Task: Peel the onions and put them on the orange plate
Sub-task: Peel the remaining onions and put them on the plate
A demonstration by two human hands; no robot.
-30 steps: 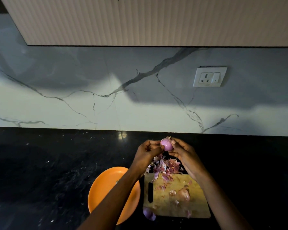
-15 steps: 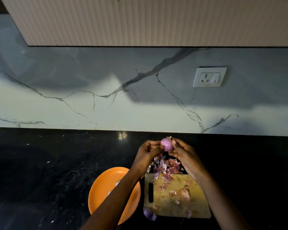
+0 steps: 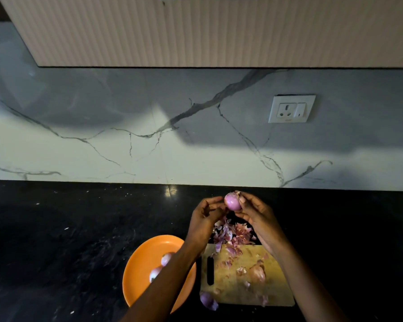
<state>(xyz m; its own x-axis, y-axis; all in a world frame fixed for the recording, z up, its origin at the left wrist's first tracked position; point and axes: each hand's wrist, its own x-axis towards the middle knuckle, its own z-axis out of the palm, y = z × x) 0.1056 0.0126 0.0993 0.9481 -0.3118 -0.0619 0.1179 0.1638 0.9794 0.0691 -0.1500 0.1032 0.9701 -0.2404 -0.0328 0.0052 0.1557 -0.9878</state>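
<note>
Presently, at left on the black countertop (image 3: 63, 247): orange plate (image 3: 139, 270) carrying two peeled onions (image 3: 166, 259), partly hidden by the left forearm. Left hand (image 3: 204, 219) raised above the counter, fingers curled, tips at the left side of a small red onion (image 3: 233, 201); whether they actually pinch it cannot be told. Right hand (image 3: 254, 212) grips the same onion from the right, thumb on its face. Below the hands: heap of onion skins (image 3: 233, 233) at the far edge of a wooden chopping board (image 3: 275, 289). One unpeeled onion (image 3: 257, 273) lies on the board. Skin fragment (image 3: 208, 300) at the board's near-left corner. Wall socket (image 3: 291, 109) on the marble backsplash, right.
</note>
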